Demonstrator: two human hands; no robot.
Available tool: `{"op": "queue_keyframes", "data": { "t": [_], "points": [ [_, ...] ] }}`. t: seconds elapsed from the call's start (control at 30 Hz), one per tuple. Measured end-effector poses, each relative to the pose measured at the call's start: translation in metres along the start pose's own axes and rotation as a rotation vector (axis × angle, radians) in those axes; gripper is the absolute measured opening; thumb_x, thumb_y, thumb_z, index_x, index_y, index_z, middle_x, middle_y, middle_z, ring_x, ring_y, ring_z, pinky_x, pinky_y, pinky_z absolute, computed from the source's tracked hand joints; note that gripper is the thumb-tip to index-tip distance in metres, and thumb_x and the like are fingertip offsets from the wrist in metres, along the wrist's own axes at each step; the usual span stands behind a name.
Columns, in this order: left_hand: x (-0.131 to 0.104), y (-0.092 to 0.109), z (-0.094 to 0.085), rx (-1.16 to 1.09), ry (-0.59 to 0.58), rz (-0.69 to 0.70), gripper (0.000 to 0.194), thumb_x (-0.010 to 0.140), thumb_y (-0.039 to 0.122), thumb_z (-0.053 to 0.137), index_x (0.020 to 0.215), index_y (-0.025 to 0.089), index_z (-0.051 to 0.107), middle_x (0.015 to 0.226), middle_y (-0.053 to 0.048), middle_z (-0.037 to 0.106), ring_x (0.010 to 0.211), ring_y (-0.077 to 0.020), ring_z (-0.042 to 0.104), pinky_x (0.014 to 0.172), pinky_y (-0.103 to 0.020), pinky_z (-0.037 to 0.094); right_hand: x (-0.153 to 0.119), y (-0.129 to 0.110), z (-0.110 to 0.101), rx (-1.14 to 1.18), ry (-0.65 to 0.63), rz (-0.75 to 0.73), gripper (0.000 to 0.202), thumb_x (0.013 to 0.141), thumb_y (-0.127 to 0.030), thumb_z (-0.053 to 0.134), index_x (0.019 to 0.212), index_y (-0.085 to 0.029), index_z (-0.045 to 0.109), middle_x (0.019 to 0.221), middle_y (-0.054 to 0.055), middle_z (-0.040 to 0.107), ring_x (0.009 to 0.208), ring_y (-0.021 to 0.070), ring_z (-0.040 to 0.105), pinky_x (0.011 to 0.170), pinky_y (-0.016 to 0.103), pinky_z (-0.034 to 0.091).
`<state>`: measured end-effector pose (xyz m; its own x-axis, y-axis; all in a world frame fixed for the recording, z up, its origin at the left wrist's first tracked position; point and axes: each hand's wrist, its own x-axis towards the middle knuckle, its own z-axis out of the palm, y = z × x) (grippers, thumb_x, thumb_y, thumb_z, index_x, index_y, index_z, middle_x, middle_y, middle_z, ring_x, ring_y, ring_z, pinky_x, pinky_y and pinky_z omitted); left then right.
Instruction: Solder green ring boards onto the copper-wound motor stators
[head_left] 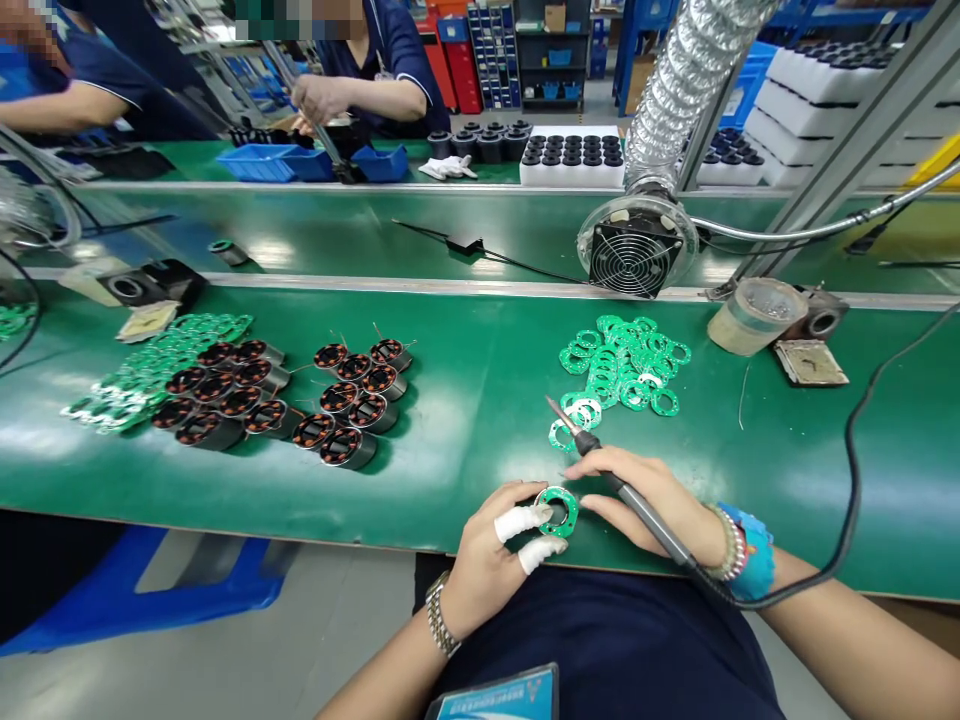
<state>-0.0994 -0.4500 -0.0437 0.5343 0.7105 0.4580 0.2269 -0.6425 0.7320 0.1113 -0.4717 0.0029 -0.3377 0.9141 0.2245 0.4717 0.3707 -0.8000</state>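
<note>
My left hand [499,545], two fingers wrapped in white finger covers, grips a green ring-shaped circuit board [571,512] near the table's front edge. A silvery rim shows beneath the board; the part under it is mostly hidden. My right hand [652,500] holds a soldering iron [649,515] across the palm, its tip pointing up and left, away from the held board. The thumb and index finger of that hand reach toward the board's right side. Beyond the iron's tip lies a loose pile of green ring boards [611,365].
Copper-wound motor stators [349,450] stand in groups at left, beside more green boards [187,345]. A fan with a duct [634,255] hangs ahead. At right are a plastic cup [754,318] and a soldering sponge [810,362]. The iron's cable [851,500] loops past my right forearm. Co-workers sit opposite.
</note>
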Motion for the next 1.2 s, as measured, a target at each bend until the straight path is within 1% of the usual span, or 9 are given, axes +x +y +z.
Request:
{"op": "queue_keyframes", "data": {
  "t": [0.13, 0.3, 0.4, 0.6, 0.77, 0.83, 0.97, 1.1, 1.2],
  "points": [
    [0.0, 0.0, 0.0, 0.009, 0.005, -0.003, 0.024, 0.074, 0.025, 0.068, 0.096, 0.022, 0.059, 0.102, -0.007, 0.066, 0.094, -0.0191, 0.063, 0.082, -0.036, 0.053, -0.012, 0.0, 0.008, -0.003, 0.036, 0.039, 0.022, 0.085, -0.013, 0.048, 0.105, -0.022, 0.052, 0.095, 0.004, 0.063, 0.087, 0.0142, 0.061, 0.078, 0.026, 0.049],
    [-0.001, -0.001, 0.002, 0.028, 0.018, 0.006, 0.024, 0.074, 0.025, 0.068, 0.096, 0.021, 0.059, 0.101, -0.007, 0.066, 0.094, -0.0198, 0.063, 0.079, -0.035, 0.054, -0.01, 0.001, 0.016, 0.049, 0.034, 0.103, 0.026, 0.085, -0.009, 0.044, 0.107, -0.021, 0.047, 0.093, 0.002, 0.064, 0.083, 0.0128, 0.062, 0.074, 0.023, 0.05],
    [-0.001, 0.002, 0.004, 0.025, 0.044, 0.01, 0.024, 0.074, 0.023, 0.068, 0.096, 0.021, 0.058, 0.1, -0.008, 0.066, 0.09, -0.0194, 0.064, 0.076, -0.033, 0.055, -0.008, -0.001, 0.016, 0.011, 0.021, 0.084, 0.026, 0.084, -0.008, 0.043, 0.106, -0.021, 0.047, 0.096, 0.004, 0.063, 0.085, 0.0141, 0.061, 0.075, 0.026, 0.05],
    [-0.004, 0.008, 0.011, 0.065, 0.086, -0.04, 0.025, 0.074, 0.019, 0.067, 0.098, 0.021, 0.058, 0.1, -0.008, 0.065, 0.09, -0.0199, 0.064, 0.077, -0.034, 0.055, -0.01, -0.006, 0.017, -0.007, -0.003, 0.064, 0.037, 0.079, -0.022, 0.061, 0.113, -0.022, 0.046, 0.103, 0.006, 0.061, 0.089, 0.0177, 0.061, 0.078, 0.03, 0.051],
    [-0.006, 0.011, 0.013, 0.099, 0.14, -0.067, 0.021, 0.074, 0.02, 0.067, 0.094, 0.02, 0.06, 0.098, -0.009, 0.066, 0.09, -0.0207, 0.064, 0.077, -0.034, 0.055, -0.015, 0.005, 0.028, -0.015, 0.045, 0.084, 0.037, 0.08, -0.027, 0.061, 0.114, -0.024, 0.047, 0.106, 0.007, 0.063, 0.094, 0.0195, 0.062, 0.083, 0.033, 0.051],
    [-0.007, 0.012, 0.008, 0.076, 0.084, -0.097, 0.025, 0.073, 0.021, 0.067, 0.097, 0.02, 0.059, 0.101, -0.009, 0.065, 0.093, -0.0213, 0.063, 0.08, -0.035, 0.055, -0.016, 0.008, 0.03, -0.022, 0.042, 0.087, 0.037, 0.081, -0.026, 0.06, 0.116, -0.024, 0.047, 0.107, 0.006, 0.063, 0.095, 0.0198, 0.062, 0.084, 0.034, 0.051],
    [-0.012, 0.012, -0.006, 0.053, -0.085, -0.19, 0.044, 0.076, 0.017, 0.061, 0.118, 0.019, 0.049, 0.115, -0.01, 0.062, 0.105, -0.0222, 0.059, 0.089, -0.039, 0.051, -0.015, 0.008, 0.028, -0.036, 0.024, 0.084, 0.037, 0.082, -0.024, 0.059, 0.116, -0.025, 0.046, 0.108, 0.006, 0.063, 0.096, 0.0198, 0.062, 0.085, 0.033, 0.05],
    [-0.014, 0.008, -0.011, 0.125, -0.092, -0.259, 0.051, 0.077, 0.013, 0.056, 0.126, 0.017, 0.043, 0.114, -0.01, 0.063, 0.106, -0.0219, 0.059, 0.091, -0.039, 0.049, -0.012, 0.004, 0.026, -0.059, -0.004, 0.088, 0.037, 0.081, -0.022, 0.06, 0.115, -0.025, 0.047, 0.106, 0.005, 0.064, 0.094, 0.0196, 0.063, 0.083, 0.032, 0.051],
    [-0.009, 0.003, -0.013, 0.177, -0.075, -0.241, 0.037, 0.079, 0.012, 0.054, 0.115, 0.018, 0.054, 0.101, -0.008, 0.068, 0.096, -0.0209, 0.063, 0.085, -0.037, 0.052, -0.011, 0.003, 0.026, -0.073, 0.0, 0.082, 0.037, 0.08, -0.022, 0.059, 0.115, -0.025, 0.047, 0.105, 0.005, 0.064, 0.093, 0.0196, 0.063, 0.081, 0.031, 0.051]
  ]
}}
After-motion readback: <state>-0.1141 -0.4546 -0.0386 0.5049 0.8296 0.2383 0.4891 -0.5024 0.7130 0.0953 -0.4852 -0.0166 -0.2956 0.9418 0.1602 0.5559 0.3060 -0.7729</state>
